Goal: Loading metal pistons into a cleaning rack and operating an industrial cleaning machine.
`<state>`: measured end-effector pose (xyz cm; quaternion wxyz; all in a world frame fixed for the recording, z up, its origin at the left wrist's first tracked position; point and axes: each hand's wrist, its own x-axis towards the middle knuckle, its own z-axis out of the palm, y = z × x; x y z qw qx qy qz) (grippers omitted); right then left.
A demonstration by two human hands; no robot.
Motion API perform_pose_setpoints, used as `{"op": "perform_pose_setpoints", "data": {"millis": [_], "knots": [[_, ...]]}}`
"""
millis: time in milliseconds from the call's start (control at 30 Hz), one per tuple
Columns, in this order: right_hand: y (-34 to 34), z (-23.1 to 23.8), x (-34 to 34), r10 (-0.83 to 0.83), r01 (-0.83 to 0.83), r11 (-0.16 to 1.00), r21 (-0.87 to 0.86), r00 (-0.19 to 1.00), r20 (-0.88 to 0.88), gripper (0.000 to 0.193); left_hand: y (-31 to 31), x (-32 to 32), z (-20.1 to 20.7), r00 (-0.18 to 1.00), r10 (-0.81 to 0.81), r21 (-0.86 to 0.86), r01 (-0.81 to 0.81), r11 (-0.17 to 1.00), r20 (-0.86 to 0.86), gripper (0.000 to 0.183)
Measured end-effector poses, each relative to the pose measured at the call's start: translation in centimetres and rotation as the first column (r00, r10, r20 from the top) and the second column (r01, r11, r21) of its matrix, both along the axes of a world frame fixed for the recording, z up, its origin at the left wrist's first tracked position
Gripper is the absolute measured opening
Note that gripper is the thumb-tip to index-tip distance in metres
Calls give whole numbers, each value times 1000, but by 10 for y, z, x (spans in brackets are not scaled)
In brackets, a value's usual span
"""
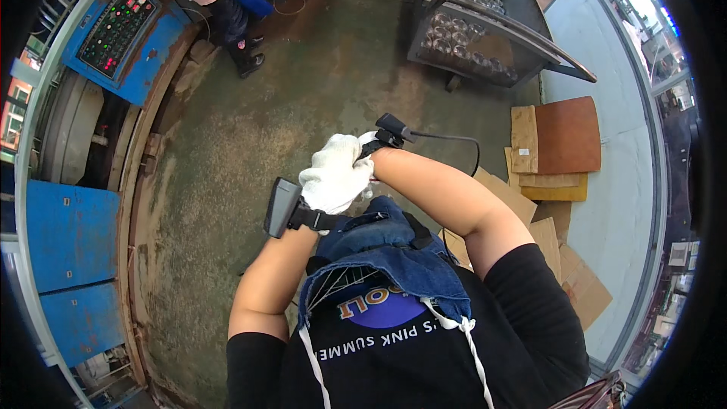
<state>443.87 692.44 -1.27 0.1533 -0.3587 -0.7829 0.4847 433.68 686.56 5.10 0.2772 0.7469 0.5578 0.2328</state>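
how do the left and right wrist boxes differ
The left box looks larger and shows a broad grey face; the right box looks smaller and blacker. The left box stands nearly upright in the picture, while the right box slants down to the right. A black cable runs from the right box; none shows on the left box. Both sit on black straps near the gloved hands.

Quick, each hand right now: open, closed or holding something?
Left gloved hand: can't tell; both hands overlap.
Right gloved hand: can't tell either; its grip is hidden.
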Motion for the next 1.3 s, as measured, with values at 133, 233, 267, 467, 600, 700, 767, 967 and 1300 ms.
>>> {"op": "perform_pose_setpoints", "data": {"millis": [133,233,267,467,600,700,767,967,1300], "knots": [[-3,0,-2,-23,23,1000,12,999,40,26,-4,6,-5,996,40,-4,-40,999,-85,25],[-4,-2,-3,-43,42,999,21,997,67,26,-4,8,2,993,1,-34,-5,999,-116,24],[-4,-2,-2,-46,45,999,24,996,76,26,-3,8,6,991,-32,-38,27,999,-133,24],[-14,-3,-8,-66,61,997,39,989,132,26,-2,3,11,939,-218,8,228,974,-267,19],[-19,-7,-19,-67,57,996,67,984,165,26,4,-4,-2,900,-255,74,299,951,-354,18],[-23,-10,-26,-75,62,995,79,981,180,27,6,-6,-4,850,-291,23,334,942,-440,18],[-24,-10,-28,-83,68,994,82,979,188,27,8,-8,-5,832,-329,18,376,926,-448,20],[-23,-11,-26,-93,79,994,75,972,216,27,5,-10,2,855,-320,3,352,936,-408,20],[-7,-11,-6,-112,117,993,9,919,378,28,-18,-11,5,983,-169,370,184,911,-74,12]]}}
